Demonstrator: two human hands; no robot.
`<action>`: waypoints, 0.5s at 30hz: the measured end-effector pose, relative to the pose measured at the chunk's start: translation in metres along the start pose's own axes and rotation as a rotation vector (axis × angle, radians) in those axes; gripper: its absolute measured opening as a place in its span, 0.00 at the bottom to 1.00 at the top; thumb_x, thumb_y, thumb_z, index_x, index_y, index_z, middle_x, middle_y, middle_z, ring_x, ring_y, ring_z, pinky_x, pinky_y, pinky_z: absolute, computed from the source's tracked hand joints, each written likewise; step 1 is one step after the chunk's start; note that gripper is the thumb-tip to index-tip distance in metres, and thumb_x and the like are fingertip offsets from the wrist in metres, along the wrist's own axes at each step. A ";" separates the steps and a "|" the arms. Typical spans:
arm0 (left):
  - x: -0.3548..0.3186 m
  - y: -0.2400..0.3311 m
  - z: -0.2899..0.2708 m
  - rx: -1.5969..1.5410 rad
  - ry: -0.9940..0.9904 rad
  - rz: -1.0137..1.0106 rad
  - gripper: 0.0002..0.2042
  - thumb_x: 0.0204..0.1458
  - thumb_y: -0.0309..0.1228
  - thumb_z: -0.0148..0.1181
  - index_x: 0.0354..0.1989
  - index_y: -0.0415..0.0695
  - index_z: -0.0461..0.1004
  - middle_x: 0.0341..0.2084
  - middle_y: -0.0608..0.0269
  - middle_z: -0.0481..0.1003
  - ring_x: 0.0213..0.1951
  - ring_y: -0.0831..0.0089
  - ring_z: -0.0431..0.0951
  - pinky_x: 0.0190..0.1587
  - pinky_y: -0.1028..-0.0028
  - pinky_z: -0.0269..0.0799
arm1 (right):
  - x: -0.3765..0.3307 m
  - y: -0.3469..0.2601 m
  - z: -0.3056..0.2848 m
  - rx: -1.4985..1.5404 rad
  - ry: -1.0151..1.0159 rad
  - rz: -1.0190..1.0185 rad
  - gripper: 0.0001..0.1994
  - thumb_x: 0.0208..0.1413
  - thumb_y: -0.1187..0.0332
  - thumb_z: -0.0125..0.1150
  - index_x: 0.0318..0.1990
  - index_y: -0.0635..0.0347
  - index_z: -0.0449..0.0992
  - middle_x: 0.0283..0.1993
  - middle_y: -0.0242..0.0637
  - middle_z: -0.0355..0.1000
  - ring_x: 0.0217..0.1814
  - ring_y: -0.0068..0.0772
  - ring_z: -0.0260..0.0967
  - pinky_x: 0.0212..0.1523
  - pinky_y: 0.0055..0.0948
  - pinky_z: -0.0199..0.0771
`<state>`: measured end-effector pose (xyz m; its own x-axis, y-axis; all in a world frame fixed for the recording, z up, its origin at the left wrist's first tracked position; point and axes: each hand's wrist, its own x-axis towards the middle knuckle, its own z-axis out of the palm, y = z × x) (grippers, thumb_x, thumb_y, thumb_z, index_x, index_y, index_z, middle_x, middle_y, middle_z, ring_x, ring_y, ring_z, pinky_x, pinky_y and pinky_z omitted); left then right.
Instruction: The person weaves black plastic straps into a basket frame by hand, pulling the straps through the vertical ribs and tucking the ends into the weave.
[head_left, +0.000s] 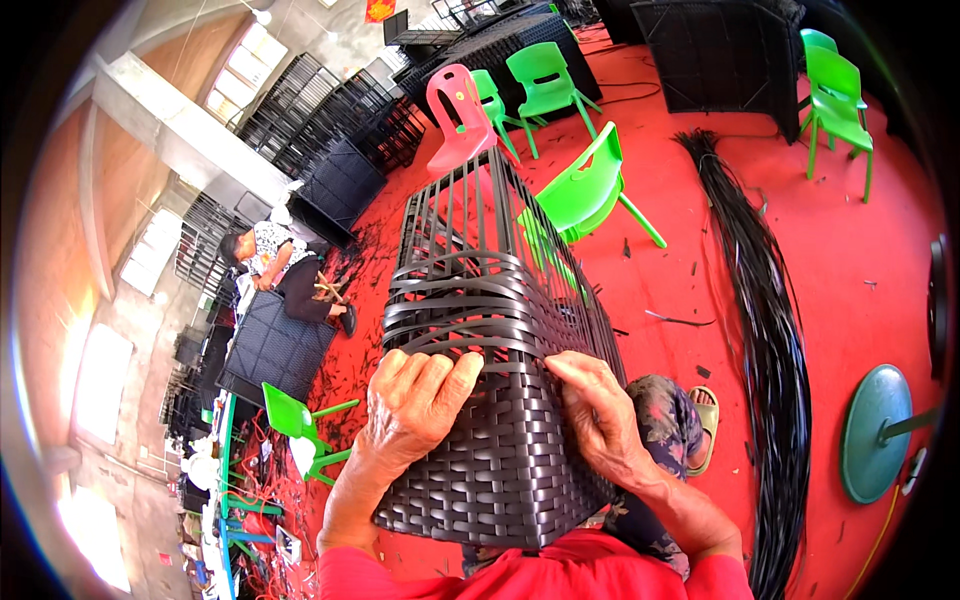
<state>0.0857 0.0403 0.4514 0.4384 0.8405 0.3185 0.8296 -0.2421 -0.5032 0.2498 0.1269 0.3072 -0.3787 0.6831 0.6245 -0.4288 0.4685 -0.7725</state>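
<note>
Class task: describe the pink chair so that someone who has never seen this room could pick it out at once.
Start at the half-woven black wicker frame under the person's hands and follow its bare ribs to the far end. There, on the red floor, stands the pink chair. Every other plastic chair nearby is green.

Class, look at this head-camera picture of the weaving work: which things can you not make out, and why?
Head view:
- Left hand fingertips: curled over the woven frame, so its grip is unclear.
- Frame's underside: hidden by its own woven wall.
- Seated co-worker's hands: too small.
- Strip bundle: lower end cut off by the picture's rim.
</note>
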 end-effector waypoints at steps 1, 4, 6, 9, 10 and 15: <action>-0.001 0.000 0.000 -0.001 -0.013 -0.002 0.15 0.42 0.24 0.60 0.41 0.40 0.73 0.21 0.67 0.64 0.21 0.73 0.66 0.25 0.71 0.58 | -0.001 -0.001 0.002 0.064 0.052 0.026 0.23 0.46 0.86 0.54 0.53 0.62 0.72 0.52 0.45 0.68 0.52 0.45 0.67 0.51 0.32 0.68; -0.001 0.000 0.002 -0.027 -0.008 -0.010 0.15 0.41 0.24 0.61 0.41 0.41 0.73 0.19 0.68 0.62 0.20 0.73 0.66 0.24 0.71 0.57 | -0.006 -0.001 0.005 -0.180 0.024 -0.092 0.24 0.44 0.86 0.55 0.53 0.61 0.72 0.52 0.45 0.68 0.51 0.45 0.67 0.51 0.33 0.69; -0.001 0.000 0.003 -0.049 0.002 -0.028 0.15 0.41 0.24 0.61 0.41 0.41 0.73 0.18 0.68 0.62 0.20 0.73 0.66 0.24 0.71 0.57 | -0.008 0.001 0.006 -0.192 0.018 -0.096 0.25 0.43 0.86 0.56 0.53 0.61 0.73 0.52 0.46 0.68 0.50 0.45 0.68 0.50 0.34 0.69; 0.000 -0.003 0.005 -0.062 0.005 -0.056 0.15 0.40 0.23 0.61 0.40 0.41 0.73 0.18 0.68 0.63 0.20 0.72 0.67 0.24 0.71 0.57 | -0.010 0.004 0.005 -0.177 -0.014 -0.039 0.20 0.51 0.83 0.55 0.54 0.63 0.71 0.52 0.45 0.69 0.51 0.44 0.68 0.51 0.34 0.66; -0.001 -0.004 0.005 -0.062 0.006 -0.068 0.15 0.40 0.23 0.61 0.40 0.41 0.73 0.18 0.68 0.63 0.20 0.72 0.67 0.24 0.71 0.57 | -0.011 0.005 0.004 -0.162 -0.005 -0.064 0.19 0.52 0.83 0.55 0.53 0.63 0.71 0.52 0.45 0.69 0.51 0.44 0.68 0.52 0.34 0.66; -0.007 -0.011 -0.002 0.058 0.026 -0.139 0.13 0.40 0.23 0.60 0.38 0.44 0.73 0.19 0.68 0.64 0.22 0.72 0.68 0.27 0.71 0.58 | -0.006 0.002 -0.006 -0.015 0.009 0.030 0.15 0.57 0.78 0.55 0.53 0.64 0.71 0.52 0.45 0.70 0.53 0.41 0.68 0.54 0.31 0.67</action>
<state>0.0744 0.0359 0.4562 0.3303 0.8508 0.4088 0.8620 -0.0955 -0.4977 0.2561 0.1271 0.3019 -0.3836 0.7024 0.5996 -0.4051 0.4555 -0.7927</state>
